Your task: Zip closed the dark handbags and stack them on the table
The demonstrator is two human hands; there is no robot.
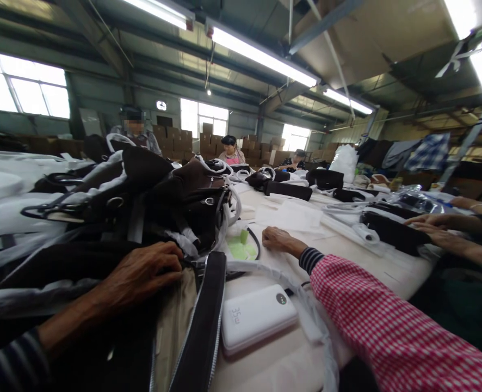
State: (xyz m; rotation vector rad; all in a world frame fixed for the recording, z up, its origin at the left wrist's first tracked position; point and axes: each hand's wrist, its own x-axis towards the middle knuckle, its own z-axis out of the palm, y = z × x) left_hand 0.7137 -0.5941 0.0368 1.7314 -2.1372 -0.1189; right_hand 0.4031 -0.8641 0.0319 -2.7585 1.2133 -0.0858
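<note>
My left hand [145, 272] rests on a black bag [114, 337] in front of me, its fingers bent over the edge of the opening. The bag lies open, showing a beige lining [175, 310] and a black zippered strip [202, 321] along its side. My right hand [279, 240] is at the table, with its fingers curled in; whatever they may hold is hidden. Beside it lie a green plastic piece [242, 246] and a thin black cord. Between my arms, a white power bank [259, 317] lies near a strap wrapped in white film [306, 305].
Several black bags with wrapped handles [184, 190] are heaped at left. White sheets [290, 216] lie on the table [282, 365]. At right, a co-worker's hands [440, 226] touch a black bag [391, 231]. Other people sit farther back, before stacked cartons [175, 140].
</note>
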